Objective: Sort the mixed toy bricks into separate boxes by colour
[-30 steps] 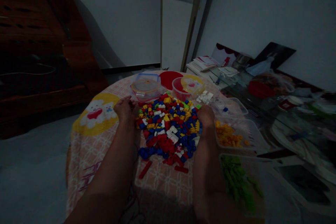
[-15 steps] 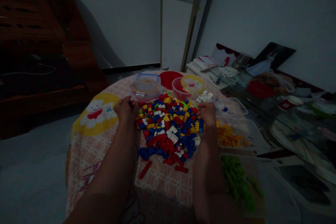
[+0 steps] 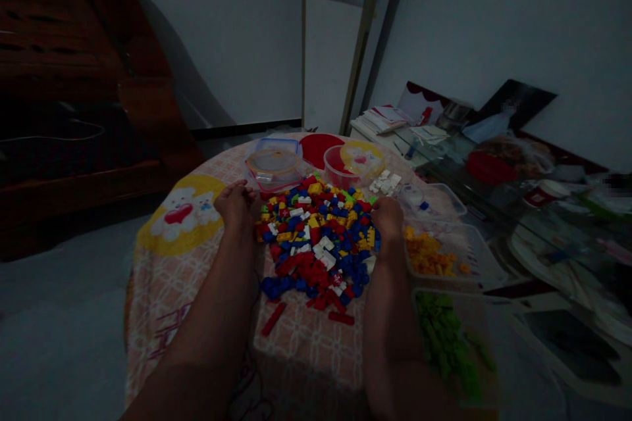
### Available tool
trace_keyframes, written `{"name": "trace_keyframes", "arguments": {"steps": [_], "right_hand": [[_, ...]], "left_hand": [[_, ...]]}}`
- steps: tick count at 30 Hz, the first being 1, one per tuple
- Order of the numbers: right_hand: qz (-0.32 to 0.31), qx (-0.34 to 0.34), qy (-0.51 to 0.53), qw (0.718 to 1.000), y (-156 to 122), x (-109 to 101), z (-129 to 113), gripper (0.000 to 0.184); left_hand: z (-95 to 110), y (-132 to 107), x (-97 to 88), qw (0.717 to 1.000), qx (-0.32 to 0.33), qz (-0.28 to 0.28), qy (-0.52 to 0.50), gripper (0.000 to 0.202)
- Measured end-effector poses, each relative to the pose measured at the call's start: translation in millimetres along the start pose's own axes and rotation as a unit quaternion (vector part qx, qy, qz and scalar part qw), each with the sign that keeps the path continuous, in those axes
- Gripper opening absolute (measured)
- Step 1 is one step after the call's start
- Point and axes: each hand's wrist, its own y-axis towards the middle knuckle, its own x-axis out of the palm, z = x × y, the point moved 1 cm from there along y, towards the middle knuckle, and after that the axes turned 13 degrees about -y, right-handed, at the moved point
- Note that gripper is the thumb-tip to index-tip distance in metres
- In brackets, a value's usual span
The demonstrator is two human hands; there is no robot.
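A heap of red, blue, yellow and white toy bricks (image 3: pixel 318 240) lies on a patterned cloth (image 3: pixel 168 276) over a round table. My left hand (image 3: pixel 236 205) rests flat against the heap's left edge, fingers stretched forward and holding nothing. At the heap's right edge sits my right hand (image 3: pixel 388 217), knuckles up, its fingers bent down out of sight among the bricks. Both forearms reach in from the bottom of the picture.
Behind the heap stand a lidded clear box (image 3: pixel 274 168), a red lid (image 3: pixel 316 148) and a round tub (image 3: pixel 353 161), with loose white bricks (image 3: pixel 385 182) beside it. Right of my hand are clear trays: orange bricks (image 3: pixel 434 253), green bricks (image 3: pixel 444 342). A cluttered glass table (image 3: pixel 518 210) stands further right.
My right hand reached slightly forward with its fingers showing half a second ago, and has drawn back a little with the fingers tucked under. My left hand has stayed put.
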Motion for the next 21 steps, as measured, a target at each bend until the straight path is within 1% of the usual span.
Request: {"name": "trace_keyframes", "arguments": {"steps": [2, 4, 6, 9, 11, 13, 15, 18, 21], "right_hand": [[0.000, -0.013, 0.012, 1.000, 1.5, 2.2, -0.2, 0.032], [0.018, -0.017, 0.037, 0.999, 3.0, 4.4, -0.2, 0.030], [0.042, -0.006, 0.083, 0.996, 4.6, 5.7, 0.0, 0.032], [0.069, 0.010, 0.173, 0.982, 6.9, 4.9, 0.7, 0.035], [0.087, 0.024, 0.206, 0.974, 7.9, 3.3, 2.5, 0.037], [0.101, 0.041, 0.196, 0.974, 8.0, 2.3, 5.2, 0.038], [0.097, 0.037, 0.159, 0.982, 7.3, 2.8, 6.9, 0.039], [0.045, -0.014, 0.103, 0.994, 5.4, 6.6, 4.8, 0.034], [0.003, -0.053, 0.077, 0.996, 3.7, 10.0, 0.6, 0.027]], "left_hand": [[-0.2, 0.2, -0.4, 1.000, 0.000, -0.002, -0.004, 0.017], [0.0, 0.2, -0.6, 1.000, 0.002, 0.001, -0.004, 0.017], [0.1, 0.4, -0.7, 1.000, 0.003, 0.003, 0.000, 0.018], [-0.5, 1.7, -1.4, 1.000, 0.006, 0.000, 0.000, 0.017], [-1.2, 2.6, -2.1, 1.000, 0.010, -0.004, -0.002, 0.017], [-1.3, 2.5, -2.5, 1.000, 0.014, -0.007, -0.003, 0.015], [-0.7, 1.4, -2.5, 1.000, 0.013, -0.008, 0.001, 0.014], [0.4, -0.7, -1.9, 1.000, 0.008, -0.006, 0.008, 0.015], [0.0, -0.4, -1.9, 1.000, 0.006, -0.006, 0.000, 0.017]]}}
